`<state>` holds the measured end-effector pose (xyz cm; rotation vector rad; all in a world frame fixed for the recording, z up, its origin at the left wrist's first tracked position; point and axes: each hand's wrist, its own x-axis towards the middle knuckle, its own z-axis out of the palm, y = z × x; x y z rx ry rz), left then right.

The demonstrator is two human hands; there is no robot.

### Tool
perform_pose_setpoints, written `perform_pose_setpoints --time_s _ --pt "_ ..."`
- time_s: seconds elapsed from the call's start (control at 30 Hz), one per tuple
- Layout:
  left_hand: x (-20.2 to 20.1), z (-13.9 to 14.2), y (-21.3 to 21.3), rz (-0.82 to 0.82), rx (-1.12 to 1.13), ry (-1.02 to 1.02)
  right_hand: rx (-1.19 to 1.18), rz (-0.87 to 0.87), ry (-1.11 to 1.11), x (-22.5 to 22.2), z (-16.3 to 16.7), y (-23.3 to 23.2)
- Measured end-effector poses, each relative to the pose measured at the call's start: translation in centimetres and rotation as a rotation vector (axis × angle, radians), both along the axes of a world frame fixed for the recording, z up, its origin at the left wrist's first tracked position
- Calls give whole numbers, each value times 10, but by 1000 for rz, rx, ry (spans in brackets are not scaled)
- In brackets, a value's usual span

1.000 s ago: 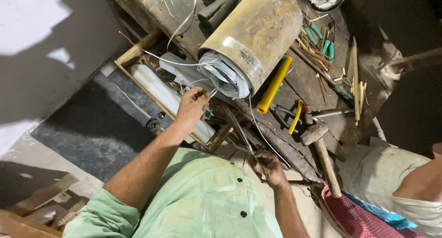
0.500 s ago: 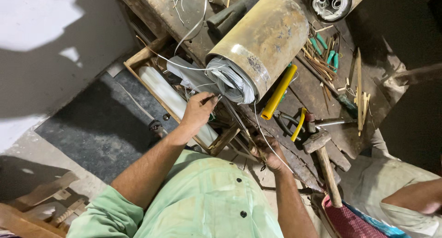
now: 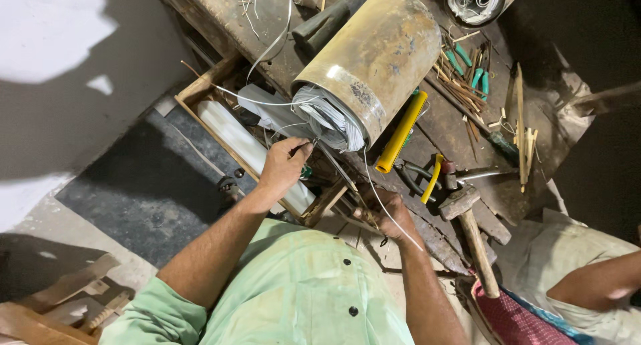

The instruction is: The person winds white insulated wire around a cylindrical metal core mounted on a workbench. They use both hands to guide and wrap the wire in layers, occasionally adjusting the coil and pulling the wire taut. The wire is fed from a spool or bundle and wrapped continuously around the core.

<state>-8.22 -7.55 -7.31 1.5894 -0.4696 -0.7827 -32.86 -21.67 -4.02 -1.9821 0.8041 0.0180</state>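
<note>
A large rusty metal cylinder (image 3: pixel 377 54) lies on a worn wooden bench, with a bundle of white wire windings (image 3: pixel 330 118) showing at its open end. My left hand (image 3: pixel 282 168) is closed on a thin tool or wire end just below the windings. My right hand (image 3: pixel 387 215) sits lower at the bench's edge, fingers curled around a thin white wire (image 3: pixel 390 211) that runs up toward the cylinder. Green sleeves cover my upper arms.
A yellow-handled tool (image 3: pixel 400 132), pliers with yellow grips (image 3: pixel 433 178), a hammer (image 3: pixel 471 228) and green-handled tools (image 3: pixel 467 68) lie on the bench. A white tube (image 3: pixel 234 141) rests in a wooden tray. Another person's arm (image 3: pixel 594 281) is at the right.
The view has shifted slightly. My left hand has stayed at the windings, and my right hand has moved a little right along the bench edge with the wire.
</note>
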Motion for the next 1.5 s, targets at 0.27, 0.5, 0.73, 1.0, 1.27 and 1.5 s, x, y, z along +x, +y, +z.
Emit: perform_pose_setpoints --time_s 0.27,0.5,0.73,1.0,1.27,1.5 --pt "7 -7 -3 4 74 -366 -25 57 -204 -10 -17 -5" --pt "13 -12 -5 -72 158 -469 98 -54 -121 -12 -23 6" --pt "5 4 -4 -140 177 -492 137 -117 -120 -5 -12 21" --pt "6 11 -7 -174 246 -425 252 -139 -131 -3 -13 13" --pt "11 11 -5 -95 216 -435 175 -67 -59 2 -7 -2" --pt "8 13 -3 -195 243 -418 241 -91 -142 0 -6 6"
